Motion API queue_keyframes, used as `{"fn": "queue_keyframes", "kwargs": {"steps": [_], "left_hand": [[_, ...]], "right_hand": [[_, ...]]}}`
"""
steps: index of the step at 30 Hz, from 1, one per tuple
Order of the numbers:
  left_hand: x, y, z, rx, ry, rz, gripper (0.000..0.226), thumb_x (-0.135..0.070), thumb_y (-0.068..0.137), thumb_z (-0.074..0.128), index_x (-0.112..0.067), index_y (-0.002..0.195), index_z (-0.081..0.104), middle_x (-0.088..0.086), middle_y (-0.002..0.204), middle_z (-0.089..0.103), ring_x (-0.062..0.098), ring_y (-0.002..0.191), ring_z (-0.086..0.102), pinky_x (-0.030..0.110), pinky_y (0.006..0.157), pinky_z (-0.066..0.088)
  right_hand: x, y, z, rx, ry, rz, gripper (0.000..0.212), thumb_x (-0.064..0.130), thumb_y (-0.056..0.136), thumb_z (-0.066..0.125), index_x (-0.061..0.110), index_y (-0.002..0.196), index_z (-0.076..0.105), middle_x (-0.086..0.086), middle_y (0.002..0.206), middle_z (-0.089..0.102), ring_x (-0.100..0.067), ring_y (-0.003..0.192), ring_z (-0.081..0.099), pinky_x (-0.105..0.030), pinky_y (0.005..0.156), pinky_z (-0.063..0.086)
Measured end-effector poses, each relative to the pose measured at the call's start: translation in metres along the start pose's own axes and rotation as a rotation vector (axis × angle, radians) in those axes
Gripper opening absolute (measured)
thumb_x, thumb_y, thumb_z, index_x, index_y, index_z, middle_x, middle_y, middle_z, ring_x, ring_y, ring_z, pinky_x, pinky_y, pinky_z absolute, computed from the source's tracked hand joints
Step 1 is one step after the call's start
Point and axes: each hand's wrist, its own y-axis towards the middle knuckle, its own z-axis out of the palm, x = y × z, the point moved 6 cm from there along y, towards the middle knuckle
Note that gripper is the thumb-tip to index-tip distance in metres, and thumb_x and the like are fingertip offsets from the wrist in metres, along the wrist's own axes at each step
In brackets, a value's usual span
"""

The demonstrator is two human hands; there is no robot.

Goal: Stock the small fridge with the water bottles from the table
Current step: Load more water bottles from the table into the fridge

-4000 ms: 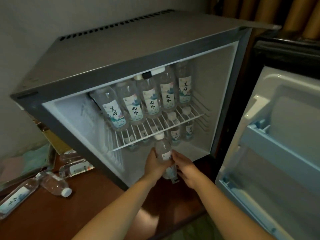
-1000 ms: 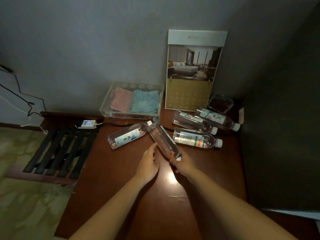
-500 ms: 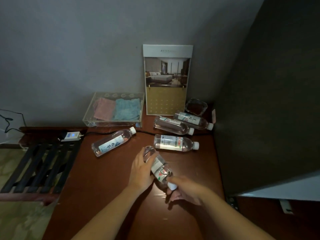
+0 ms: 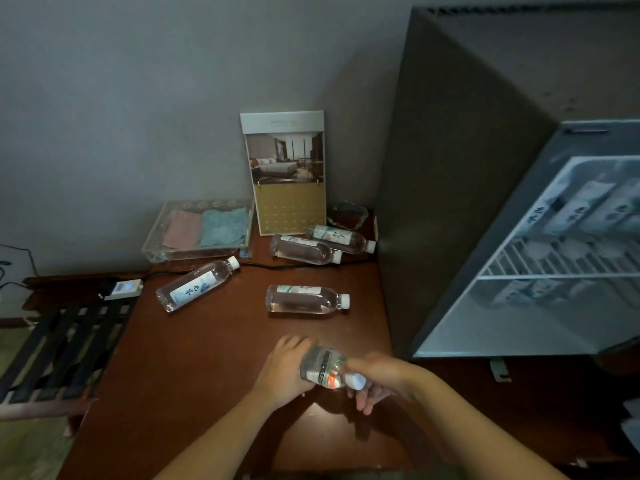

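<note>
A clear water bottle [image 4: 323,367] with a white cap is held above the brown table [image 4: 194,358], lying crosswise between both hands. My left hand [image 4: 285,370] grips its base end and my right hand [image 4: 379,379] holds the cap end. Several more bottles lie flat on the table: one at the left [image 4: 195,284], one in the middle [image 4: 306,299], and two near the back [image 4: 304,249] [image 4: 341,239]. The small fridge [image 4: 460,188] stands at the right, its lit inside [image 4: 568,258] showing bottles on a wire shelf.
A clear tray [image 4: 199,230] with folded cloths and an upright calendar [image 4: 285,171] stand against the back wall. A glass dish [image 4: 348,214] sits beside the fridge. A black cable crosses the table to a small white device [image 4: 124,288]. A slatted rack [image 4: 59,348] lies left.
Both hands lifted one bottle off the table and carried it toward me and to the right. My view swung right, bringing the fridge's open front into sight.
</note>
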Motion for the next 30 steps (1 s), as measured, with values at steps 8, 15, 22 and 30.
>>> {"fn": "queue_keyframes", "kwargs": {"steps": [8, 15, 22, 30], "left_hand": [[-0.036, -0.022, 0.013, 0.100, -0.350, -0.105, 0.067, -0.030, 0.063, 0.083, -0.022, 0.123, 0.054, -0.009, 0.118, 0.058, 0.007, 0.111, 0.053, 0.025, 0.097, 0.044], [-0.057, -0.031, 0.028, 0.324, -0.607, -0.158, 0.070, -0.016, 0.064, 0.084, -0.026, 0.124, 0.051, -0.007, 0.124, 0.059, 0.010, 0.117, 0.055, 0.033, 0.102, 0.045], [-0.050, -0.031, 0.008, 0.161, -0.217, -0.120, 0.069, -0.012, 0.072, 0.071, -0.031, 0.131, 0.040, -0.006, 0.128, 0.035, 0.012, 0.120, 0.043, 0.014, 0.096, 0.042], [-0.007, -0.018, -0.004, 0.176, 0.312, -0.371, 0.080, -0.006, 0.078, 0.057, -0.028, 0.145, 0.020, 0.003, 0.150, 0.025, 0.029, 0.142, 0.013, 0.048, 0.117, 0.014]], "right_hand": [[-0.033, -0.025, -0.017, -0.006, 0.042, -0.206, 0.039, 0.055, 0.086, 0.051, 0.019, 0.086, 0.065, 0.000, 0.083, 0.069, -0.014, 0.076, 0.065, -0.027, 0.085, 0.048], [-0.032, -0.031, -0.023, -0.025, 0.057, -0.437, 0.080, 0.037, 0.063, 0.082, 0.037, 0.130, 0.038, 0.005, 0.121, 0.057, -0.007, 0.104, 0.060, -0.018, 0.081, 0.050], [-0.014, -0.023, -0.020, -0.290, -0.090, -0.542, 0.046, 0.022, 0.075, 0.076, 0.020, 0.118, 0.062, 0.002, 0.090, 0.065, -0.004, 0.055, 0.063, -0.019, 0.050, 0.054], [-0.011, -0.025, -0.026, -0.295, -0.041, -0.477, 0.049, 0.023, 0.076, 0.075, 0.020, 0.122, 0.057, 0.002, 0.081, 0.064, -0.002, 0.045, 0.060, -0.013, 0.042, 0.045]]}}
